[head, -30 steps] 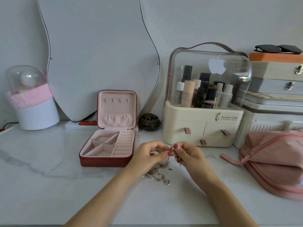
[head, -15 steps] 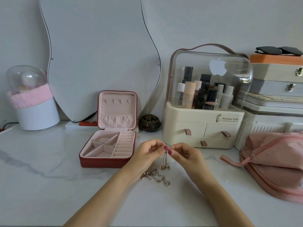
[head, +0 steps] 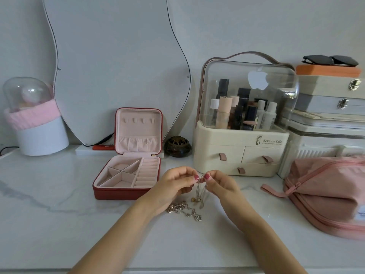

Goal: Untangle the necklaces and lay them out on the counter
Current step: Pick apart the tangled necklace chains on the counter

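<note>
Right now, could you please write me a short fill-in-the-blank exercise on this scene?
1. Both hands, left hand and right hand, pinch a thin ____.
2. The red jewellery box stands with its lid ____.
3. The loose chains lie on the ____.

Missing: necklace; open; counter

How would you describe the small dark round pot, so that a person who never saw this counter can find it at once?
Start from the tall wavy mirror that leans on the wall. At its lower right corner, between the open red jewellery box and the cream makeup organiser, stands the small pot. It is the only dark brown, round thing there, with a pierced lid.
</note>
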